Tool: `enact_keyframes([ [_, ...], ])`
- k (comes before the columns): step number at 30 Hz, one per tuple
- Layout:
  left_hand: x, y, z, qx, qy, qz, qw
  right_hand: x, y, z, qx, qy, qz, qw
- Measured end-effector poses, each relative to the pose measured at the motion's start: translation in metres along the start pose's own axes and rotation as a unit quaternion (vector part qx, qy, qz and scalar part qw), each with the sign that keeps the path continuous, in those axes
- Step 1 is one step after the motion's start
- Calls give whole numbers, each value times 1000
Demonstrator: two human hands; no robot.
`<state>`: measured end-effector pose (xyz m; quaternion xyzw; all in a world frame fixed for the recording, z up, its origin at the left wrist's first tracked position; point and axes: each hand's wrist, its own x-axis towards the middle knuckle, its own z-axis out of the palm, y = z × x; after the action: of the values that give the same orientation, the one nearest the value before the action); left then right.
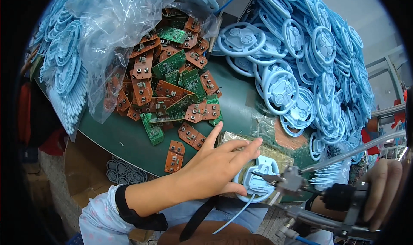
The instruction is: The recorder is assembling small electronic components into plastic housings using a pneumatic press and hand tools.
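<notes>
A light blue toy steering wheel (259, 180) lies on a tape-wrapped block (282, 157), with a thin pale cord trailing from its near side. My left hand (215, 165) is at its left, fingers stretched apart. The thumb rests at the wheel's near left rim, and the fingertips reach past its far side over the block. At the right, my right hand (383, 193) has its fingers curled round a metal hand tool with a black cylinder (340, 196). The tool's dark pointed tip reaches over the wheel; I cannot tell whether it touches. Part of the right hand is in shadow.
Orange and green circuit boards (176, 90) lie heaped beyond my left hand, partly under a clear plastic bag (116, 26). Blue steering wheels (282, 92) pile high at the right; another stack (66, 60) stands far left. Dark grey round parts (124, 172) sit below the green table's (107, 137) edge.
</notes>
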<state>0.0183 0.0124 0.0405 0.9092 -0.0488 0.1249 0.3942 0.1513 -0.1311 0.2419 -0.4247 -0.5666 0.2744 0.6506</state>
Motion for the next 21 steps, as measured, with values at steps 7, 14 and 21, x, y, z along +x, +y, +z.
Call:
enact_keyframes([
  [7, -1, -5, 2, -18, 1, -3, 1000, -4, -7, -63, 1, -235, 90, 968],
  [14, 4, 2, -5, -13, -14, -5, 1000, 4, 15, -22, -70, -48, 107, 991],
  [21, -13, 7, 1, 62, -3, -18, 998, -1, 36, 6, 47, 115, -42, 991],
])
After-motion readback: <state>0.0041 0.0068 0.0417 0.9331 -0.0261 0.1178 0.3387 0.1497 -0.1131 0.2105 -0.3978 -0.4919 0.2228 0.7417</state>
